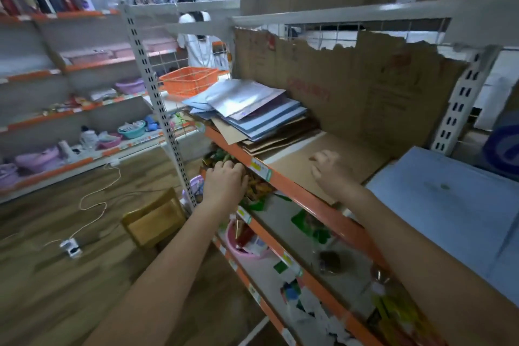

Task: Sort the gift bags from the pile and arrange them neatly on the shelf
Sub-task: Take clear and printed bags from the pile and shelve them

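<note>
Hands hover empty, left hand curled at the shelf's orange lip, right hand loosely curled over bare cardboard liner, while flat gift bags lie stacked far left — light, slippery, likely best gripped by an edge.

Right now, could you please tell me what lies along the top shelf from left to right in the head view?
Orange basket → stack of flat gift bags → bare cardboard liner → right hand → pale blue bags.

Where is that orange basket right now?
The orange basket sits in the upper middle of the head view, just left of and behind the stack of flat gift bags on the shelf.
</note>
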